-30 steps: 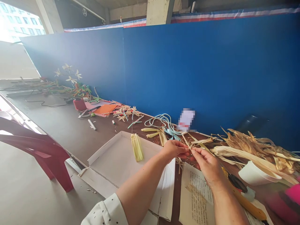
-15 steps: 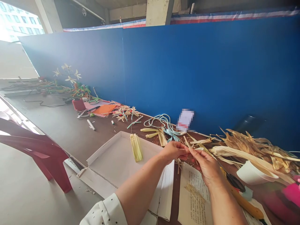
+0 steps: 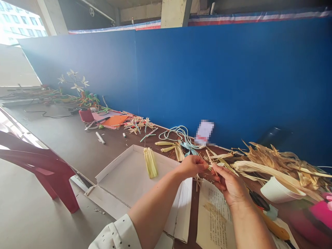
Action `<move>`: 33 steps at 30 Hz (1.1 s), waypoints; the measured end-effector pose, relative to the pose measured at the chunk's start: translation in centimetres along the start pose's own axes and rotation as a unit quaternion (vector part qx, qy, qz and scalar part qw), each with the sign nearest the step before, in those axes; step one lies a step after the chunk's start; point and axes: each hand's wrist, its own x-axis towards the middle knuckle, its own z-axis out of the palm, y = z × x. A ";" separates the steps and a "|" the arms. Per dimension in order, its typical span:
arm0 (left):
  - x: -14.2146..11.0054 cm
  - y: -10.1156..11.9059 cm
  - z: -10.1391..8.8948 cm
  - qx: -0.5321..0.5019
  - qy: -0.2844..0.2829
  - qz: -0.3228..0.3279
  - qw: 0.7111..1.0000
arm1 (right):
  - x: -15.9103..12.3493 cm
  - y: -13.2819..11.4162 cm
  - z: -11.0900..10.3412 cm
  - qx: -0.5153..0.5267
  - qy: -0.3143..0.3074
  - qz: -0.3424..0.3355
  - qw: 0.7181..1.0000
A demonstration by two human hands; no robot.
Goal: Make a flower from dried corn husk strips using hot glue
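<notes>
My left hand [image 3: 193, 166] is closed in a pinch, fingertips on the end of a small pale strip [image 3: 210, 166]. The strip reaches toward my right hand [image 3: 229, 181], whose thumb and fingers grip a thin tan stick [image 3: 209, 156]. That stick points up and away from me, its lower part hidden by the fingers. Both hands are above the near side of the table, close together. Left of them, a yellow-green piece of corn husk [image 3: 150, 163] lies in an open white cardboard box [image 3: 124, 174]. Below my right hand is a printed sheet [image 3: 214, 216].
Dried corn husks [image 3: 280, 162] are heaped at right beside a white cup [image 3: 281, 190] and a yellow-handled tool [image 3: 276, 226]. Pale blue cord [image 3: 176, 130] lies against the blue partition [image 3: 220, 76]. A red plastic chair [image 3: 55, 173] stands left of the table.
My fingertips have drawn slightly apart, and more of the pale strip shows between them. The stick in my right hand has tipped a little and stands out more clearly.
</notes>
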 end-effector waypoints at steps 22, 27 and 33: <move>0.5 -0.2 0.0 -0.115 0.006 -0.060 0.992 | -0.6 -0.1 0.7 0.045 0.013 0.105 0.993; 0.5 -0.5 0.1 -0.047 0.008 -0.037 0.998 | 0.0 0.9 0.8 -0.025 0.054 0.070 0.996; 0.2 -0.3 0.0 0.038 0.034 -0.027 0.998 | -0.2 -0.2 0.7 0.090 0.044 0.103 0.990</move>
